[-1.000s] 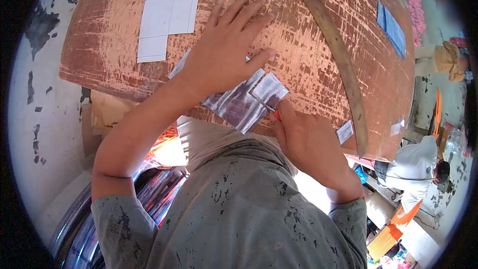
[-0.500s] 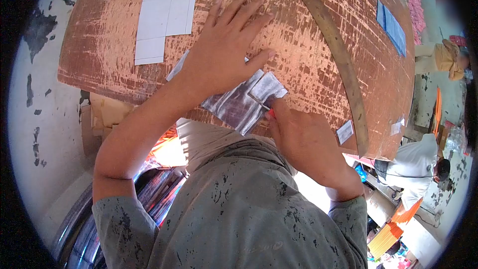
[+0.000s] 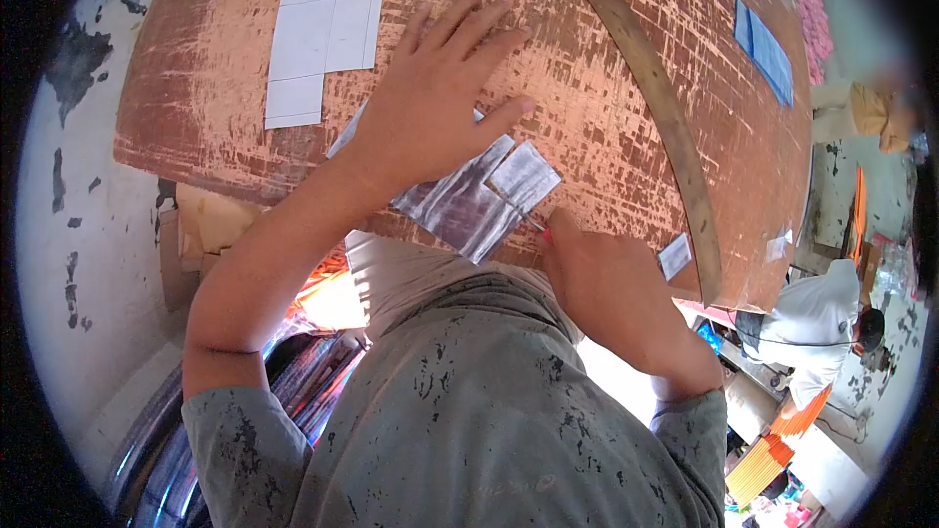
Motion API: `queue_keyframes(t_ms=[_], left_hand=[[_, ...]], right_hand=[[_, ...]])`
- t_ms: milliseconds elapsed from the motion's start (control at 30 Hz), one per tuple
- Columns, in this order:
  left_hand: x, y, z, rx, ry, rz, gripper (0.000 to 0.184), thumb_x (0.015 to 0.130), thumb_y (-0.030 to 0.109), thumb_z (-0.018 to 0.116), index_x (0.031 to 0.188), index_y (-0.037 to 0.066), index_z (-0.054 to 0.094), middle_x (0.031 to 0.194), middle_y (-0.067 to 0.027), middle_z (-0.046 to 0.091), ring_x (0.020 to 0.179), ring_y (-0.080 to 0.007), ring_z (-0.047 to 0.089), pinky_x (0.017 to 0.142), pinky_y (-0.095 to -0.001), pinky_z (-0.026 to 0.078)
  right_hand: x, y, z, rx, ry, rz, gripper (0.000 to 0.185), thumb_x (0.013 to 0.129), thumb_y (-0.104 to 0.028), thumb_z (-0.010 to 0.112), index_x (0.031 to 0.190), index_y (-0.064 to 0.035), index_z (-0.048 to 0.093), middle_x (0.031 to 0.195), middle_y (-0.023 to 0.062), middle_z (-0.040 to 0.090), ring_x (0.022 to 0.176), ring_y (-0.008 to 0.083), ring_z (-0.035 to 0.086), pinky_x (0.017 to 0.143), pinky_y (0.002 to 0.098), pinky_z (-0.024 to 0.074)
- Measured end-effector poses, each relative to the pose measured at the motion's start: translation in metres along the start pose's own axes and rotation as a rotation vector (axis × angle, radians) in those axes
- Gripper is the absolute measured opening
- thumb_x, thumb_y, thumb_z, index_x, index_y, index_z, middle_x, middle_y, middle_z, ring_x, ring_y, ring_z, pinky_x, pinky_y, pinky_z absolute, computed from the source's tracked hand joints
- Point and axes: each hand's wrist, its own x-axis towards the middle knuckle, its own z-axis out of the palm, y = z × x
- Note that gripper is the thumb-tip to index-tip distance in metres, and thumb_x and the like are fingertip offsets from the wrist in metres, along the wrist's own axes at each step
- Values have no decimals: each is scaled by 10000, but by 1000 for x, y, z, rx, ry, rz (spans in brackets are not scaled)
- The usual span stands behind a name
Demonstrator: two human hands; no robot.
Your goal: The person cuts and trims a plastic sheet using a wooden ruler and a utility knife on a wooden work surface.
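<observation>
My left hand (image 3: 440,98) lies flat with fingers spread, pressing on a grey streaked sheet (image 3: 460,213) near the board's front edge. Part of that sheet is hidden under the hand and wrist. My right hand (image 3: 597,269) is closed around a small red-handled blade (image 3: 544,232), its thin metal tip touching the sheet's lower right part. A small rectangular piece (image 3: 525,176) of the same streaked material sits at the sheet's right corner, bounded by a dark cut line. A white paper template (image 3: 311,44) with ruled lines rests at the upper left.
The scratched brown board (image 3: 548,59) carries a long brown ruler (image 3: 665,117), a folded blue piece (image 3: 765,51) and a small grey scrap (image 3: 675,256). Another person in a white shirt (image 3: 807,332) is at the right, near orange material (image 3: 758,469). Dark rolls (image 3: 166,460) are at lower left.
My right hand has shifted slightly down and away from the small rectangular piece, so more of the piece and the blade tip show. My left hand has stayed nearly still.
</observation>
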Motion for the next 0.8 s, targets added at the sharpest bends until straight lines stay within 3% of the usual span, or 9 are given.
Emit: queue_keyframes(t_ms=[67,300,400,500,567,800], left_hand=[[0,1,0,-6,0,0,671,1018,501,703,1569,135,589,1726,-120,451,1618,-367,371,1353,-598,217],[0,3,-1,9,10,4,665,1022,498,699,1569,137,585,1720,-126,456,1612,-371,375,1356,-598,212],[-1,4,0,2,19,7,675,1019,497,701,1568,124,585,1718,-132,459,1619,-375,364,1355,-601,213],[-1,3,0,22,16,7,684,1013,498,706,1565,112,587,1718,-138,457,1621,-380,360,1354,-602,215],[-1,4,0,9,11,5,691,1009,498,708,1565,106,588,1717,-144,457,1618,-384,364,1352,-603,219],[-1,3,0,4,6,8,693,1009,494,705,1573,108,582,1716,-147,458,1615,-389,368,1351,-605,218]], right_hand=[[-4,0,0,-11,-60,86,169,1073,-169,543,1101,-3,559,735,227,739,696,442,772,598,574,603],[-10,6,2,34,42,9,162,1070,-178,551,1088,-16,554,726,210,734,663,427,763,579,570,594],[-13,2,2,39,40,73,195,1103,-222,597,1065,-35,556,723,221,691,693,462,712,619,594,530],[-14,-4,-7,-13,0,59,201,1128,-221,510,1096,-27,548,714,195,725,635,418,749,553,567,579],[-13,-7,-8,85,72,102,216,1116,-245,590,1054,-41,555,719,219,677,678,454,708,603,591,528],[10,-8,5,78,158,19,201,1114,-234,588,1086,-36,564,716,208,691,660,437,714,595,568,544]])
